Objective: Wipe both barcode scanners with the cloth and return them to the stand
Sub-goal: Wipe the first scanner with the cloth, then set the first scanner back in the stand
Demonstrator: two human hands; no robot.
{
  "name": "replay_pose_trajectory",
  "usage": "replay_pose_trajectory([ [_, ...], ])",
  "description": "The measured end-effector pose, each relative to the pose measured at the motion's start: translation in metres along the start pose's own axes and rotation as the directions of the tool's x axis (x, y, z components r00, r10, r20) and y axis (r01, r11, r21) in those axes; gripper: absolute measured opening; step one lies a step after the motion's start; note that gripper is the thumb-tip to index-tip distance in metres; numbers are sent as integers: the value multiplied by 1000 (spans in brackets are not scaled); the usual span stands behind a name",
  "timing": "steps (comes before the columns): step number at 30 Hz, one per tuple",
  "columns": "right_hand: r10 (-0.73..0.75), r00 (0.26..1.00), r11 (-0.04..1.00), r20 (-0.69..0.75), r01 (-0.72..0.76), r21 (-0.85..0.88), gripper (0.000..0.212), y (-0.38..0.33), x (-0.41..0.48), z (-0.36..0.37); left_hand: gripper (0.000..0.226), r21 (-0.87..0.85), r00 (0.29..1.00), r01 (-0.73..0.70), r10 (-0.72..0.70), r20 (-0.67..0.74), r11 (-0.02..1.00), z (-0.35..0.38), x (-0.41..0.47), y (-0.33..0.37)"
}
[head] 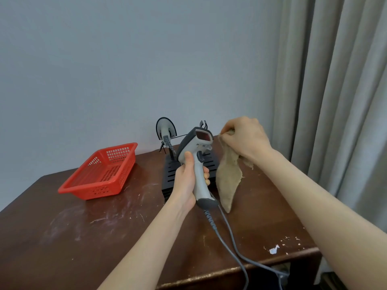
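**Head view.** The left hand point(188, 176) gripped the handle of 1 barcode scanner point(196, 147) and held it upright above the stand's base, with the red scan window facing the camera. Its grey cable point(230, 237) ran from the handle's end across the tabletop and dropped over the near edge.

The right hand point(245, 137) pinched the upper end of the cloth point(227, 181) just beside the scanner head, on its right. The rest of the cloth hung down toward the tabletop. Whether the cloth touched the scanner head could not be told.

The 2nd scanner point(166, 130) sat in the left cradle of the stand point(168, 176), near the far edge of the table point(104, 237). A red basket point(104, 191) rested toward the far left corner.

**Progress (judgement).** Wiping of the held scanner appeared to be starting or in hand. Nothing showed whether the 2nd scanner had been wiped. At least 2 steps were left: finish wiping the held unit and seat it back on the stand.
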State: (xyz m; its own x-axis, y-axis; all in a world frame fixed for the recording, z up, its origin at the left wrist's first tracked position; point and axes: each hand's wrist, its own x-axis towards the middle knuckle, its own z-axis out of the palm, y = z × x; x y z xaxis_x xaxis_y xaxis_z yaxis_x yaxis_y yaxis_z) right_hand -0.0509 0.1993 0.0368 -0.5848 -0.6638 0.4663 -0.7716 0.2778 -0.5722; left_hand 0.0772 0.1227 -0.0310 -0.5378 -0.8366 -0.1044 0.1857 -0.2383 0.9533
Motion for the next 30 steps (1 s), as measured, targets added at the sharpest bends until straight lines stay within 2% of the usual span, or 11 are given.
replay_pose_trajectory([
  [2, -44, 998, 976, 39, 34, 216, 13, -6, -3, -1, 55, 7, 1000, -10, 10, 5, 1000, 2, 1, 2],
  [3, -64, 996, 971, 63, 47, 236, 12, -8, -4, 1, 54, 8, 1000, -8, 8, 9, 1000, 2, 1, 2],
  [7, 53, 993, 997, 102, -48, -55, 20, 13, 5, 13, 55, 34, 1000, 5, -5, -4, 999, 2, 1, 7],
  [12, 139, 967, 986, 214, -154, 57, 16, 44, -1, 25, 58, 19, 999, 12, -11, -31, 1000, 3, 10, 28],
  [14, 174, 933, 984, 314, -180, -11, 17, 58, -6, 33, 59, 34, 999, 13, -12, -30, 999, 4, 14, 35],
  [17, 249, 849, 960, 466, -151, -237, 29, 69, -17, 39, 53, 42, 1000, -4, 4, -13, 999, 6, 20, 42],
  [19, 214, 884, 961, 416, -113, -252, 40, 64, -17, 36, 46, 45, 1000, -8, 7, 27, 999, 9, 23, 47],
  [21, 133, 943, 987, 305, -98, -128, 42, 50, -15, 30, 39, 51, 998, -2, -1, 65, 999, 11, 24, 52],
  [23, 81, 966, 994, 245, -98, 55, 45, 34, -11, 25, 34, 59, 996, -3, -3, 92, 998, 16, 27, 57],
  [27, 18, 931, 865, 364, -198, 462, 57, 5, -7, 14, 25, 77, 997, -20, 15, 69, 997, 30, 35, 74],
  [30, -82, 866, 808, 492, -231, 542, 52, -8, -2, 10, 23, 64, 999, 14, -16, 43, 998, 40, 41, 92],
])
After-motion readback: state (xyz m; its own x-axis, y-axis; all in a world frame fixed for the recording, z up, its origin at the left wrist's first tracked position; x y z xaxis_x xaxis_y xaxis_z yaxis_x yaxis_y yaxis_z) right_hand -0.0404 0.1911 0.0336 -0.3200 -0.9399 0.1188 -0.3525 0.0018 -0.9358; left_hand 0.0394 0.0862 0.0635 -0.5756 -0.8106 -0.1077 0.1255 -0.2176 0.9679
